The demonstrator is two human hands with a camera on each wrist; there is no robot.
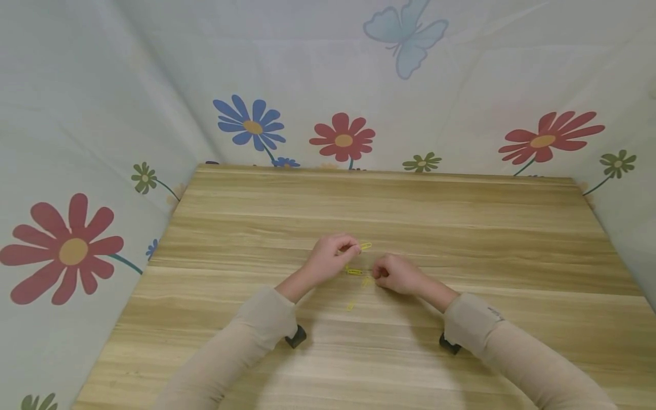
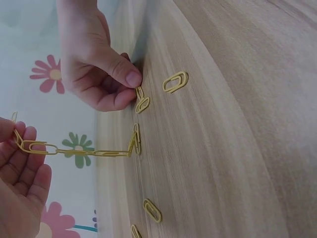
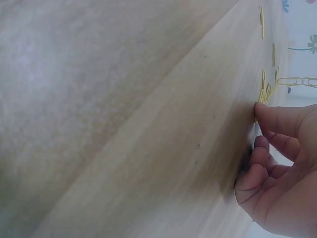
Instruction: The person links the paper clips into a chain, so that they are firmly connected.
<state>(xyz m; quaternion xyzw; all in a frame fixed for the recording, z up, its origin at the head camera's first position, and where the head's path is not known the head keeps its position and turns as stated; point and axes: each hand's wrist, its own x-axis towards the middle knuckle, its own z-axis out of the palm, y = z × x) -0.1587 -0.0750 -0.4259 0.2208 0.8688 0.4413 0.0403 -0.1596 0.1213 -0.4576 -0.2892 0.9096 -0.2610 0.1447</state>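
Tabletop [image 1: 435, 216], head view: My left hand [image 1: 335, 257] and right hand [image 1: 400, 274] work close together over the wood, the right at 3 o'clock from the left, with small yellow clips [image 1: 355, 272] between them.
Paper-clip chain [image 2: 74, 152], left wrist view: Several clips are already linked, running from my left hand at 8 o'clock to the wood near the centre.
Chain's upper end: My left thumb and a finger pinch it, the gap between them narrow, the other fingers loosely bent.
Clip pair [image 2: 142, 101]: My right hand, at 11 o'clock, pinches one between thumb and forefinger; a second lies against it, and I cannot tell whether the two are joined.
Loose clips [image 2: 176, 83]: One lies apart at 1 o'clock, others toward 6 o'clock; with these unlinked, I judge the linking only partly done.
Right thumb, right wrist view: At 3 o'clock, its tip presses the clip near the wood, forefinger mostly hidden, other fingers curled; the chain runs off at 2 o'clock, more clips standing apart toward 1 o'clock.
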